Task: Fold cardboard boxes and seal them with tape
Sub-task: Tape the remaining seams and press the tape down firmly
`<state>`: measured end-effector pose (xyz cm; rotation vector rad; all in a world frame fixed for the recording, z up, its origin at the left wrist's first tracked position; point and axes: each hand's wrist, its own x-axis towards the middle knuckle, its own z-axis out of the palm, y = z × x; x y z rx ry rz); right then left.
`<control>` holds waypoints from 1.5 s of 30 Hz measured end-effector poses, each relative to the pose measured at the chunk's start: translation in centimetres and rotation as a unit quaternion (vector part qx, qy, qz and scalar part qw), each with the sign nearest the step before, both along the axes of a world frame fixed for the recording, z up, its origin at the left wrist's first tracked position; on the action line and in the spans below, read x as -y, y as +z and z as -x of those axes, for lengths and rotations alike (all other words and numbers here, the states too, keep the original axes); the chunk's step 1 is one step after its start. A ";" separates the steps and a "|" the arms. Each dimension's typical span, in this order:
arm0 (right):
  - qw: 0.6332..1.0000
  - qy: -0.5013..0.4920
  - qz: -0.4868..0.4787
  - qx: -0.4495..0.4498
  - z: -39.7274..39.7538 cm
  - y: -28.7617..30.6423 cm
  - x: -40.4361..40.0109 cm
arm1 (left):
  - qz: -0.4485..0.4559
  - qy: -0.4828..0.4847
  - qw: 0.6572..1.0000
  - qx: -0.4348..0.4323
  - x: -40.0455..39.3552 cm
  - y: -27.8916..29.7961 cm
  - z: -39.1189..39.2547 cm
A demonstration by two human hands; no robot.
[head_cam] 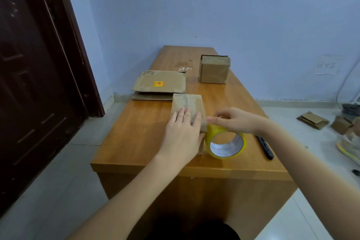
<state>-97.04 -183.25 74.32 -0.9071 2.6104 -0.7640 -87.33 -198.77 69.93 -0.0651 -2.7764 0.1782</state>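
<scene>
Pale blue walls back a long orange-brown wooden table (136, 134). Near its front edge sits a small brown cardboard box (190, 104), flaps shut, clear tape along its top seam. The left hand (183, 134) lies open and flat on the box. The right hand (231, 120) pinches the yellow tape roll (226, 142) standing just beside the box.
</scene>
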 end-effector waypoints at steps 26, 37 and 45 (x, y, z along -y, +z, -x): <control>0.981 -0.158 0.087 -0.066 0.4 -2.2 -3.0 | 0.084 0.006 0.996 0.037 0.4 0.7 0.0; 0.947 -0.152 -0.160 -0.232 0.1 -2.2 -2.2 | 0.066 0.005 0.997 0.050 0.3 1.2 -0.1; 0.943 -0.096 0.004 -0.320 -7.1 -2.1 1.5 | 0.055 0.008 0.997 0.045 0.3 1.1 0.1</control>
